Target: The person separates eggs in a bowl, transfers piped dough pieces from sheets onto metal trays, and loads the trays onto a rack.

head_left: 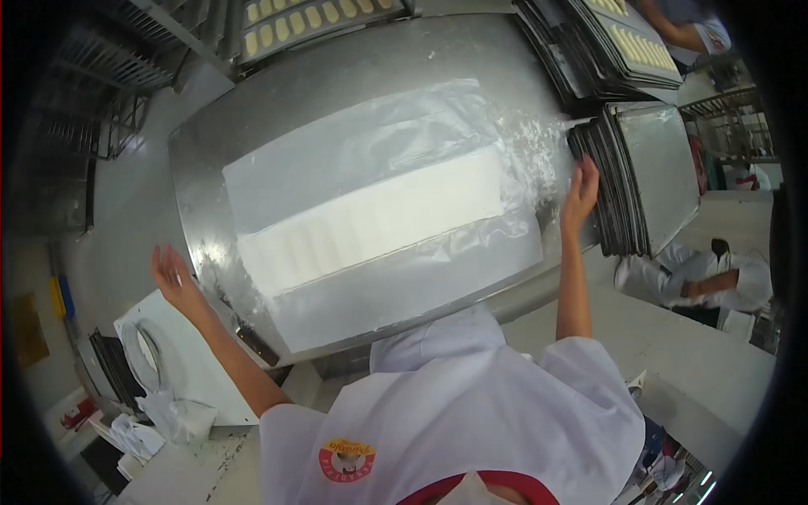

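A long white slab, apparently dough (370, 223), lies across the steel table on a clear plastic sheet (328, 168). The sheet spreads out on both long sides of it. My left hand (175, 278) is raised beyond the table's left edge, fingers stretched out, holding nothing. On the other side, my right hand (581, 192) is beside a stack of dark metal trays (619, 181), its fingers extended and slightly bent. Whether its fingertips touch the tray edges I cannot tell. White flour (539, 151) is scattered between the slab and the trays.
Trays of shaped dough pieces (307, 21) stand at the back left, and more loaded trays (635, 46) at the back right. A knife-like tool (257, 345) lies at the table's near left corner. Other people (715, 282) are at the right. Racks (101, 101) stand far left.
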{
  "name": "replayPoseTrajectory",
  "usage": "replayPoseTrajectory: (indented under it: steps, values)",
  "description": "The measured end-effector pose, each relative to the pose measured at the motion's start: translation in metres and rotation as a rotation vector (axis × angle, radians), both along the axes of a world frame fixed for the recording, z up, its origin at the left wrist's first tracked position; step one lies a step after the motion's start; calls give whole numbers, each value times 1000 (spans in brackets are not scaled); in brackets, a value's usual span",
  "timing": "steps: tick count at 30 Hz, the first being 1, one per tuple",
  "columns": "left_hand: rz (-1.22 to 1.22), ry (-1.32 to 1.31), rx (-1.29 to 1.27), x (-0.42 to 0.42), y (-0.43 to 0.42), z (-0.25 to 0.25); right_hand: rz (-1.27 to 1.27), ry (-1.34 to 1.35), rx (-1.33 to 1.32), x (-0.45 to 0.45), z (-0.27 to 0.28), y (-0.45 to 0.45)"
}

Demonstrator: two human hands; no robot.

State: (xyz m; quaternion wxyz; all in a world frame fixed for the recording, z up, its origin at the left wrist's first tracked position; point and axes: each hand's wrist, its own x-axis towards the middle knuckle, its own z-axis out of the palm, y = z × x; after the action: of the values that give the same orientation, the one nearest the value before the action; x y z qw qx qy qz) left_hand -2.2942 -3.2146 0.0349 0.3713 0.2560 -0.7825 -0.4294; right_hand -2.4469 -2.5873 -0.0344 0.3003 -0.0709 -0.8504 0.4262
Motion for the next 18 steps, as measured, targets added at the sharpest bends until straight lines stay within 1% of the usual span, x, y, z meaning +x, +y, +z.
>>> replayPoseTrajectory:
  steps: [2,4,6,7,8,9,10,11,12,13,14,15,16,17,18]
  values:
    - [166,-33,-147,40,-1,-17,0,-1,-56,27,-15,23]
    - [246,-165,-204,86,6,-40,-71,-94,47,45,-33,43]
    - [310,-134,-43,113,31,-58,-59,-122,68,52,-52,63]
    - [329,-121,-45,125,42,-67,-66,-158,99,54,-58,69]
    - [349,-191,-110,137,53,-75,-48,-147,97,56,-60,70]
    - [365,-265,-176,148,65,-82,-37,-198,103,60,-63,71]
    - [376,-254,-178,155,77,-93,-33,-247,108,63,-65,69]
    - [395,-209,-98,158,89,-103,0,-141,179,64,-69,66]
    - [406,-163,-17,160,100,-111,-7,-128,174,64,-71,66]
    - [432,-212,-36,160,111,-114,-17,-127,170,64,-69,65]
    - [419,-206,-35,155,127,-107,-28,-132,168,68,-68,64]
    - [444,-235,-120,149,143,-101,-23,-100,140,67,-69,63]
    - [461,-255,-206,136,163,-88,-16,-94,146,65,-66,63]
    - [461,-256,-190,120,188,-68,-24,-85,151,66,-64,63]
    - [450,-260,-243,116,197,-74,-16,-119,164,67,-69,66]
